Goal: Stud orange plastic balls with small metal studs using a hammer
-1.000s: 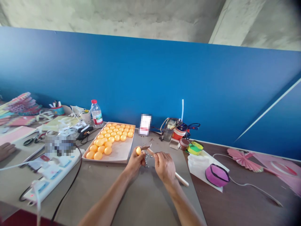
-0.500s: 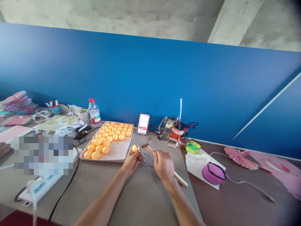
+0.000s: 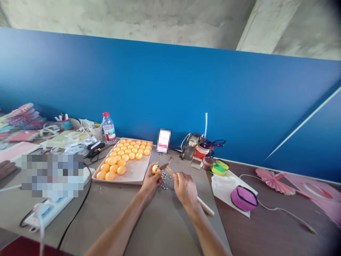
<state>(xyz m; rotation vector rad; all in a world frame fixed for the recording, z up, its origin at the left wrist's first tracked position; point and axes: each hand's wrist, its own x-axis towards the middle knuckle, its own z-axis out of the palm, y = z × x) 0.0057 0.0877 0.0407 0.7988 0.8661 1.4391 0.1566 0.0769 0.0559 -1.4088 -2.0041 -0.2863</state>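
Note:
My left hand (image 3: 150, 182) is closed around an orange ping-pong ball (image 3: 155, 169), held up just past the right front corner of the tray. A small dark piece shows on the ball, too small to name. Wrapped round the wooden handle of a hammer (image 3: 205, 206) is my right hand (image 3: 185, 186). The hammer's dark head (image 3: 163, 166) is at the ball's right side; whether they touch I cannot tell. Small shiny metal pieces (image 3: 164, 185) lie on the grey mat between my hands. A shallow tray (image 3: 135, 170) with many orange balls (image 3: 121, 170) stands to the left.
A bottle (image 3: 109, 128) and a blurred phone-like object (image 3: 163, 141) stand by the blue partition (image 3: 165, 81). Cups and wires (image 3: 199, 151) are back right, with a purple container (image 3: 244, 198) nearer. A power strip (image 3: 50, 213) and another person's hand (image 3: 6, 170) are at left.
The hammer head has come up against or close to the ball in my left hand; before, a gap lay between them. The view has shifted slightly.

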